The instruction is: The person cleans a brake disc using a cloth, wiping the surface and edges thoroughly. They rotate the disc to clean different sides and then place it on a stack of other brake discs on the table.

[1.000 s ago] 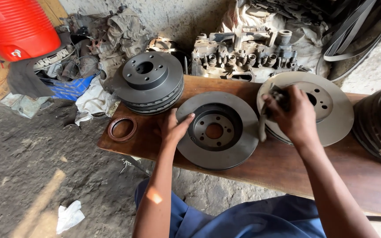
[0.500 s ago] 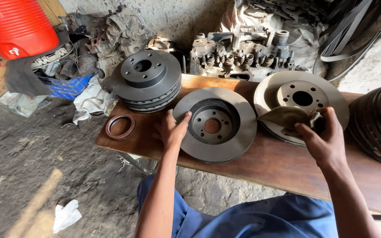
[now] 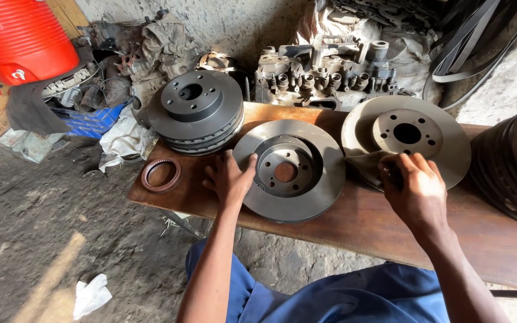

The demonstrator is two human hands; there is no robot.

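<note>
Resting on a wooden bench [image 3: 354,230], three brake discs lie in a row from left to right; the left hand [image 3: 230,177] lies flat and unclenched on the left rim of the middle brake disc [image 3: 289,170], thumb touching the disc face, gripping nothing. The right hand [image 3: 419,192] is curled around a worn piece of abrasive paper [image 3: 363,161] (grey-brown, creased), pressing it against the near left edge of the pale right-hand disc [image 3: 407,139]; fingers are closed on the sheet. The middle disc lies hub-recess upward, just beside the right-hand disc, their rims close or touching (contact cannot be confirmed). Farther left, a dark stacked disc [image 3: 196,112] sits at the far left corner of the bench, apart from the left hand; a reddish-brown seal ring [image 3: 161,174] lies flat at the near left end of the bench. At the far right, a stack of dark discs [image 3: 510,170] is partly out of view. Beyond the bench stands a grey engine casting [image 3: 330,75]; a red container [image 3: 22,36] sits at the far left; a white rag [image 3: 93,295] lies on the dirt floor, near left.
</note>
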